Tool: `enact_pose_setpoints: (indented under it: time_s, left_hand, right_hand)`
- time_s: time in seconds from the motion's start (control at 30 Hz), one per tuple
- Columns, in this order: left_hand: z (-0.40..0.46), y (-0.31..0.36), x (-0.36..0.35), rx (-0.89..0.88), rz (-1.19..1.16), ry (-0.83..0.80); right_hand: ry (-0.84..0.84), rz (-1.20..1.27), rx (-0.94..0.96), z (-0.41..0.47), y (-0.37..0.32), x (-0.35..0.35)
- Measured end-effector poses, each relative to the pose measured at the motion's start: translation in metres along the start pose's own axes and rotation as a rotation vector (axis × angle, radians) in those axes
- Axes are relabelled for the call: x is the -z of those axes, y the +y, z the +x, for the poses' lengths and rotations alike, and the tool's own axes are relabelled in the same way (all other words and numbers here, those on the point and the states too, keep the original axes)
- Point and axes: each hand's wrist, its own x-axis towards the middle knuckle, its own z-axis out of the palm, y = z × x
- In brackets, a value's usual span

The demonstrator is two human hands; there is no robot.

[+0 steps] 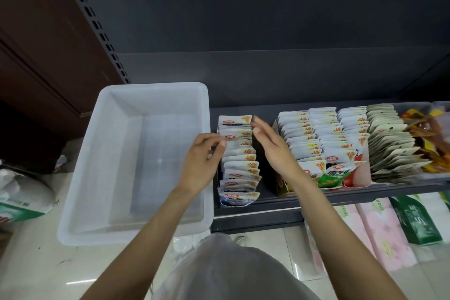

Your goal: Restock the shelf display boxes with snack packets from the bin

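Fingers [220, 145] of the left hand [202, 161] pinch packets [239, 151] right of the bin [146, 153]; right hand [272, 143] fingers straight, holding nothing.

My left hand [199, 158] and right hand [272, 146] are bare, forearms unsleeved; pale grey trousers [219, 268] cover my near knee.

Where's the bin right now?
In the head view the white plastic bin sits at the left, no packets visible inside, its right rim beside the leftmost display box on the shelf; the left hand is over that rim.
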Motion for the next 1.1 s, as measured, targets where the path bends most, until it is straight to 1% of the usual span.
enact_pose_setpoints:
  time_s: [0.03,0.07,0.17,0.27,0.33,0.43,0.53,0.63,0.73,0.83,0.9,1.0,1.1]
  left_hand:
    - [-0.005,0.005,-0.004,0.057,-0.079,0.011]
    - [-0.011,0.009,-0.007,0.092,-0.137,0.028]
    - [-0.028,0.021,-0.015,0.178,-0.314,0.044]
    - [-0.037,0.03,-0.016,0.237,-0.456,0.013]
    - [-0.041,0.033,-0.016,0.282,-0.572,-0.02]
    - [-0.045,0.037,-0.022,0.317,-0.692,-0.042]
    - [-0.045,0.037,-0.025,0.333,-0.784,-0.002]
    - [-0.041,0.038,-0.024,0.34,-0.82,0.032]
    - [-0.037,0.038,-0.028,0.349,-0.775,0.06]
    - [-0.038,0.035,-0.029,0.372,-0.712,0.022]
    - [-0.039,0.033,-0.027,0.371,-0.714,0.006]
    - [-0.04,0.031,-0.025,0.36,-0.711,0.006]
    - [-0.043,0.031,-0.028,0.354,-0.706,0.024]
  right_hand:
    - [-0.017,0.167,-0.047,-0.006,0.0,-0.005]
    - [-0.031,0.256,-0.071,-0.011,0.002,-0.012]
    - [-0.05,0.324,-0.077,-0.022,0.004,-0.028]
    - [0.009,0.417,-0.073,-0.029,0.004,-0.037]
    - [0.002,0.49,-0.098,-0.033,0.005,-0.041]
    - [-0.001,0.469,-0.072,-0.039,0.003,-0.048]
    - [0.047,0.411,0.002,-0.041,0.004,-0.052]
    - [0.06,0.407,0.052,-0.041,0.002,-0.052]
    - [0.125,0.456,0.017,-0.04,0.004,-0.05]
    - [0.08,0.545,-0.034,-0.042,0.01,-0.044]
    - [0.062,0.515,-0.015,-0.047,0.013,-0.042]
    - [0.071,0.528,0.025,-0.054,0.018,-0.044]
    - [0.137,0.545,0.026,-0.058,0.02,-0.05]
